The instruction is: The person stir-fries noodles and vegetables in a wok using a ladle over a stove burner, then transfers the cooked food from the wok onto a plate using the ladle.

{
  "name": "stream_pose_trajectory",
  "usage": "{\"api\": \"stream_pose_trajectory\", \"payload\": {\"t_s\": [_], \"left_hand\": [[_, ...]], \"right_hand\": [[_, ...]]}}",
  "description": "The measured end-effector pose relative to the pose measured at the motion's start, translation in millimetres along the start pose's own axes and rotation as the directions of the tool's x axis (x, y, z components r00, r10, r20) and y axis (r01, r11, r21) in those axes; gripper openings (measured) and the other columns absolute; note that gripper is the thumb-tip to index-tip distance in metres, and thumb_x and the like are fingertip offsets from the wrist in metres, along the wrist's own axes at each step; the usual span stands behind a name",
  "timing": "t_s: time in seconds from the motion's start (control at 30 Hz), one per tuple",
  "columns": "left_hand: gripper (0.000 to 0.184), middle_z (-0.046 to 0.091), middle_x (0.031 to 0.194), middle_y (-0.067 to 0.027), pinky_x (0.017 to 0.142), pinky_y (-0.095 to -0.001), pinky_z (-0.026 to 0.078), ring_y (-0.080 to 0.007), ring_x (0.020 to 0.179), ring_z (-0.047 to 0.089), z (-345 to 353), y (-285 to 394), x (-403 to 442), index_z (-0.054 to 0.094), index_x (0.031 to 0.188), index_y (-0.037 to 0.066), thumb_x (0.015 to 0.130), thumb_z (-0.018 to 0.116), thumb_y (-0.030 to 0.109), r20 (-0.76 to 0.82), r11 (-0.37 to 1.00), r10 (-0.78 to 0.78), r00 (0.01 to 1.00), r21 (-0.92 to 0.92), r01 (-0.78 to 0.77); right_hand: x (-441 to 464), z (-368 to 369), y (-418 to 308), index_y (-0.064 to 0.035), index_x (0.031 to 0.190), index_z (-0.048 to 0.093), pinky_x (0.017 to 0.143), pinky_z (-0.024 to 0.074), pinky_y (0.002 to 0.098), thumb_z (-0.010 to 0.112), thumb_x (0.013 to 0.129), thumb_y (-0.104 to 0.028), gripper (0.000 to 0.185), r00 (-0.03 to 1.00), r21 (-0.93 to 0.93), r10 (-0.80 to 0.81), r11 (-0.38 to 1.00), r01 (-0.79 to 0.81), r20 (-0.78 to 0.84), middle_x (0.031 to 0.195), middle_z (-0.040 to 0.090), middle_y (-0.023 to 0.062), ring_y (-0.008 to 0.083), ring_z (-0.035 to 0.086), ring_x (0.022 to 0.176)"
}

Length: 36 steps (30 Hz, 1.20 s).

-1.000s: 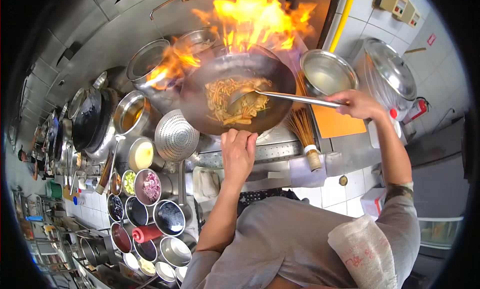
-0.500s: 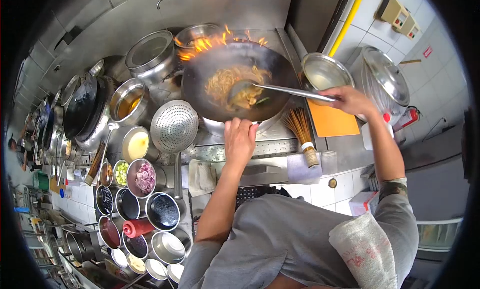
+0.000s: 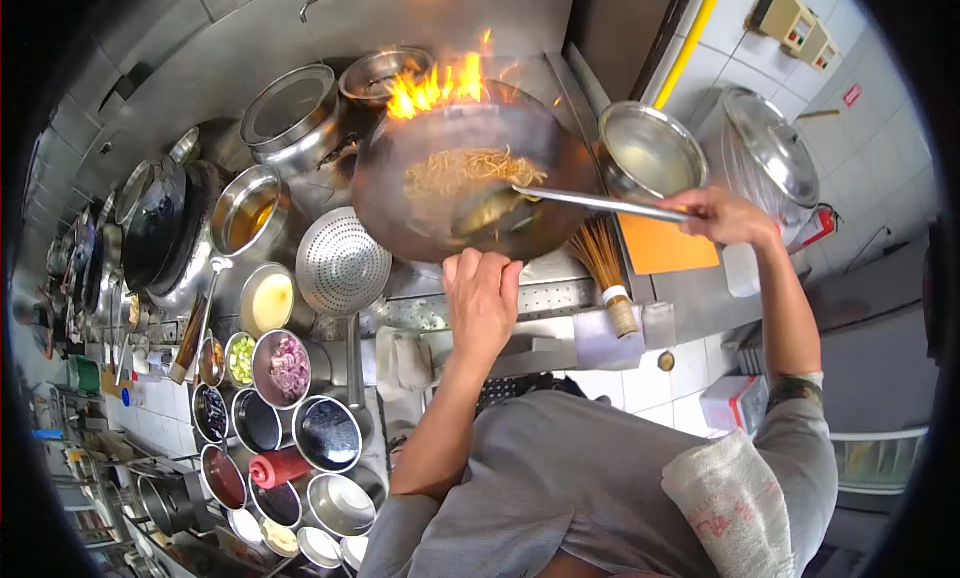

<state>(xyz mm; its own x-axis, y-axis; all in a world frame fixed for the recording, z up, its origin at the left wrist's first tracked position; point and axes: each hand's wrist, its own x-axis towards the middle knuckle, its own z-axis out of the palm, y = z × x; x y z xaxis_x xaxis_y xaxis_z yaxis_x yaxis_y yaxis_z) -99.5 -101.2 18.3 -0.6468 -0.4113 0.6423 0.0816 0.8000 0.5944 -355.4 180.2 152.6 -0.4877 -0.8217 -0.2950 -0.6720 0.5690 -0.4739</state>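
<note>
My left hand [image 3: 480,303] is closed on the near rim of a dark wok [image 3: 385,203]; whether a handle lies under the fingers is hidden. Brown noodles [image 3: 475,168] sit in the wok, slightly blurred by steam or motion. With my right hand [image 3: 728,218] I grip the handle of a metal ladle [image 3: 600,200], whose bowl rests low among the food inside the wok. Orange flames [image 3: 435,88] rise behind the wok's far rim. Left of the wok lies a perforated strainer [image 3: 343,261], its handle toward me.
A bamboo brush [image 3: 605,273] and an orange board [image 3: 665,243] lie right of the wok, near a steel bowl [image 3: 652,153]. To the left stand a pot of oil [image 3: 247,213], sliced shallots [image 3: 288,366], a red squeeze bottle [image 3: 277,468] and several other containers.
The wok has tilted and shifted slightly toward me with my left hand. My right hand and the ladle handle have moved a little right and down. The flames behind have grown taller.
</note>
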Motion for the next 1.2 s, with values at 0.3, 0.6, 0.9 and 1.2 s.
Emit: {"api": "stream_pose_trajectory", "payload": {"t_s": [0.3,0.6,0.9,1.2], "left_hand": [[0.012,0.06,0.098,-0.0155,0.083,-0.0496,0.044,-0.0392,0.093,0.054,-9,-11,-96,0.066,0.089,0.006,0.088,0.074,0.015,0.149,1.0,-0.021,0.989,0.014,0.019],[0.015,0.058,0.094,-0.0161,0.084,-0.0499,0.044,-0.0392,0.096,0.053,33,-56,-43,0.065,0.09,0.004,0.09,0.072,0.016,0.12,0.989,-0.057,0.991,0.142,0.04],[0.013,0.057,0.089,-0.0142,0.082,-0.0472,0.044,-0.0368,0.091,0.053,16,-30,-6,0.064,0.09,0.004,0.089,0.073,0.014,0.089,0.998,-0.028,0.996,0.061,0.022],[0.058,0.046,0.15,-0.0282,0.116,-0.0452,0.037,-0.041,0.141,0.043,-67,-83,-66,0.05,0.142,-0.007,0.094,0.071,0.017,0.056,0.903,-0.372,0.927,0.255,0.347]], "right_hand": [[7,37,13,-0.0136,0.142,0.061,0.093,0.0544,0.0372,0.069,0.091,-0.003,0.053,0.956,-0.181,-0.181,0.973,0.141,-0.231,0.13,0.07,0.0135,0.0281,0.071,0.104],[43,35,-18,-0.0154,0.14,0.063,0.093,0.0546,0.0423,0.07,0.091,-0.009,0.05,0.971,-0.248,-0.061,0.969,0.002,-0.233,0.126,0.072,0.0125,0.0314,0.07,0.108],[-11,84,13,-0.0178,0.146,0.058,0.071,0.0521,0.0314,0.067,0.096,-0.005,0.053,0.944,0.46,0.216,0.884,-0.081,-0.249,0.094,0.067,0.0022,0.0139,0.06,0.075],[47,122,-39,0.0012,0.152,0.039,0.091,0.0511,0.0356,0.061,0.096,-0.006,0.061,0.904,0.609,0.274,0.793,-0.02,-0.328,0.11,0.066,0.0189,0.0265,0.064,0.1]]}}
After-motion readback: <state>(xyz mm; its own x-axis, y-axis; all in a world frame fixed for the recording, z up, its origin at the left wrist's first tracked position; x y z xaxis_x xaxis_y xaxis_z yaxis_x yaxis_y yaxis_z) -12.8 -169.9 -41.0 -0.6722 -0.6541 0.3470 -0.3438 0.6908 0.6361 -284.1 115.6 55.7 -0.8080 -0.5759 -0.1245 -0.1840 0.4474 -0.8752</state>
